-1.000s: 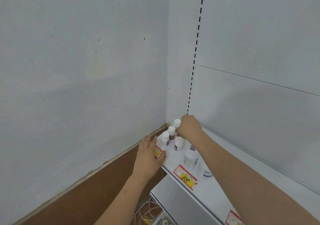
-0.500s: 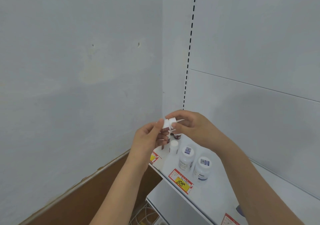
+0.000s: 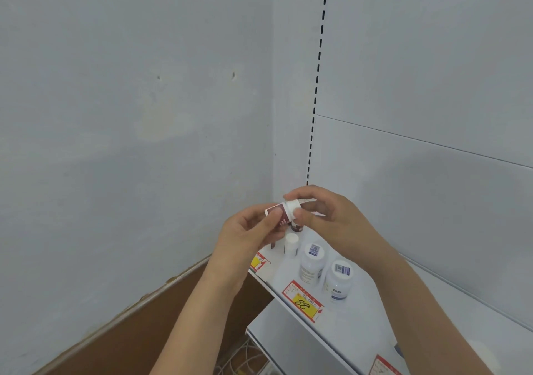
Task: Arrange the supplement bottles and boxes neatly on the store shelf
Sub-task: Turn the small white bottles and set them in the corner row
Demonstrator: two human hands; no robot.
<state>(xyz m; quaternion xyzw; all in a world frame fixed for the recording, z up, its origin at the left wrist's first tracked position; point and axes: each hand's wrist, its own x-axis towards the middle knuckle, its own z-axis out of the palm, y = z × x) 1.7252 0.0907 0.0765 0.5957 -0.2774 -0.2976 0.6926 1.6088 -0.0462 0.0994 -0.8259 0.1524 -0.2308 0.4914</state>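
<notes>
A small white-capped bottle with a dark red label (image 3: pixel 284 212) lies tilted on its side in the air above the shelf's left end. My left hand (image 3: pixel 248 239) grips its body and my right hand (image 3: pixel 326 216) pinches its cap. Below them on the white shelf (image 3: pixel 354 325) stand a small white-capped bottle (image 3: pixel 290 244), a dark red bottle (image 3: pixel 296 227) partly hidden behind my hands, and two larger white bottles (image 3: pixel 311 263) (image 3: pixel 338 281) with code stickers on their lids.
Red and yellow price tags (image 3: pixel 302 299) (image 3: pixel 259 262) hang on the shelf's front edge. A grey wall (image 3: pixel 129 143) closes the left side, the shelf's back panel (image 3: pixel 418 187) the right. A lower shelf (image 3: pixel 282 343) and cables (image 3: pixel 245 360) lie below.
Both hands rose from the shelf with a small bottle. Since half a second ago the bottle has been turned a little, so its red label shows.
</notes>
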